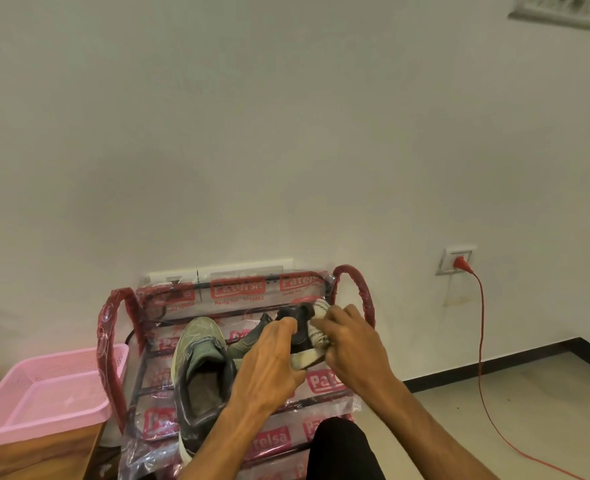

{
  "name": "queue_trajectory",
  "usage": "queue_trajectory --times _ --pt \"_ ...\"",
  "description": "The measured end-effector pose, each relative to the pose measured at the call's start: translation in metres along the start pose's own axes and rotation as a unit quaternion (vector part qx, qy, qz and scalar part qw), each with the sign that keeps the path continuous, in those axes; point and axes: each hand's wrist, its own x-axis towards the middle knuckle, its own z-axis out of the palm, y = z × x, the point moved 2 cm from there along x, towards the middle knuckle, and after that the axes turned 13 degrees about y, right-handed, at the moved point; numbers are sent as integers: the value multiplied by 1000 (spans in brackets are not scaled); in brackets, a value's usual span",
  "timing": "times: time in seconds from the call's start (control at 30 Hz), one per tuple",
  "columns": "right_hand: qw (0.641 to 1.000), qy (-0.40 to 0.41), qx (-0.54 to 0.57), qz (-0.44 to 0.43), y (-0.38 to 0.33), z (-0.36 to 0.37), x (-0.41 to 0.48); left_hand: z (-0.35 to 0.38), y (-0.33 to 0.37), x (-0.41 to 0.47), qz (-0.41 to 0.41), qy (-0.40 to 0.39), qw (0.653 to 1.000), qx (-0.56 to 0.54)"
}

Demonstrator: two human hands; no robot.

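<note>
Gripping dark shoe (301,322), left hand (269,356); right hand (352,344) pinching sock (320,333); green shoe (200,358) alongside

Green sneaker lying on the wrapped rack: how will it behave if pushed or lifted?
Probably slides easily: the green sneaker lies on glossy plastic wrap over the shoe rack. Its heel seems to reach past the rack's front edge, so a push toward the person might tip it off. Likely light, with a soft upper: its collar sags.

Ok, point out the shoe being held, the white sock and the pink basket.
held shoe (302,331), head view, on its dark upper near the collar.
white sock (319,333), head view, on the patterned knit.
pink basket (44,430), head view, on its front wall.
</note>
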Motion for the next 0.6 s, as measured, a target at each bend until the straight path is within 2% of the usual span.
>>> queue_trajectory --times 0.1,0.23,0.4,0.53,0.6 --pt "998 -11 18 66 11 4 1 -1 -3 -1 -13 -4 1000 -6" --pt "991 13 112 69 -2 3 -12 -1 -14 -2 2 10 1000 -25" --pt "980 14 80 182 12 14 -2 4 -16 -4 16 13 999 -30" --pt "983 36 128 126 1 8 -8 0 -23 -2 20 36 998 -38" --pt "987 44 113 103 4 10 -8 2 -25 -3 23 35 999 -30"
